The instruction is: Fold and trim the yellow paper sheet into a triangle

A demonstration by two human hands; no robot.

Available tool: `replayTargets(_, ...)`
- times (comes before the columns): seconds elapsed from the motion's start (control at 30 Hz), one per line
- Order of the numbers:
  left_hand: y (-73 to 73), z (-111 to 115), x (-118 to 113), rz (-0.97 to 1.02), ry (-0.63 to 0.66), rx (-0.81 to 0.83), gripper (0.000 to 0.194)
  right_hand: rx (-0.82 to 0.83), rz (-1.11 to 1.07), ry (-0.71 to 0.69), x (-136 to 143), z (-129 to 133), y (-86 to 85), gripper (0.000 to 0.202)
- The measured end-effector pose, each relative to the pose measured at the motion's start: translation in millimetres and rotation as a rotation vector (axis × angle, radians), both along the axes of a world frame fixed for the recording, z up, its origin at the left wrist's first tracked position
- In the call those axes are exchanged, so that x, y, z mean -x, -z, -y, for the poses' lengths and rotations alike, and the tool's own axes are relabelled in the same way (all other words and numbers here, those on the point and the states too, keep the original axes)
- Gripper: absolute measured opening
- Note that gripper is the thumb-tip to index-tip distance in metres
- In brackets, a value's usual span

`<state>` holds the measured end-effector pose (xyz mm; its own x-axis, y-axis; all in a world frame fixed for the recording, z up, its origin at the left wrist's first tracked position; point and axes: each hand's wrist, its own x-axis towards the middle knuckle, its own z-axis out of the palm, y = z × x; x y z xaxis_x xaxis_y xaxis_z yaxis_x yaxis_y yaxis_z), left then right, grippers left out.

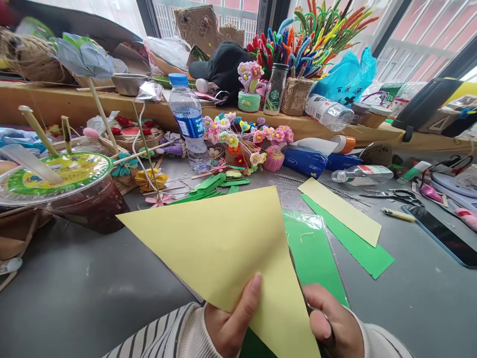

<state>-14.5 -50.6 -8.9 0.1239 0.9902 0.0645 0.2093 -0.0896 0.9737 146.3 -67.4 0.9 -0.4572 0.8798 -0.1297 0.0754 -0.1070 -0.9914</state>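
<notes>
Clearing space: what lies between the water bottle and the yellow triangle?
Head view: green paper strips lie between the water bottle and the yellow triangle.

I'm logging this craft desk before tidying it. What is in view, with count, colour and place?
folded paper triangle: 1, yellow, held at front centre
green sheet: 1, under the triangle
paper strips: 2, yellow over green, right of centre
water bottle: 1, clear with blue cap, upright behind
lidded drink cup: 1, dark drink, left
scissors: 1 pair, right
phone: 1, dark, right edge
pipe cleaners: many, mixed colours, windowsill
left hand: thumb on the triangle
right hand: at the triangle's right edge, grip unclear
</notes>
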Motion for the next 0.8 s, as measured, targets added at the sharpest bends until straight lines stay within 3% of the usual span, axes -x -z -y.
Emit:
replayTargets(0.27, -1.4, 0, 0, 0.034, 0.027, -0.003, 0.032, -0.046, 0.131, 0.025, -2, 2, -0.6, 0.075)
replayTargets(0.53, 7.4, 0, -5, 0.055, -0.01, -0.08, 0.032, -0.024, 0.098, 0.035, 0, 1, -2.3, 0.071)
replayTargets(0.8, -1.3, -1, -2, 0.007, -0.047, -0.068, 0.03, 0.024, 0.004, 0.048, 3, 0, 1.0, 0.068)
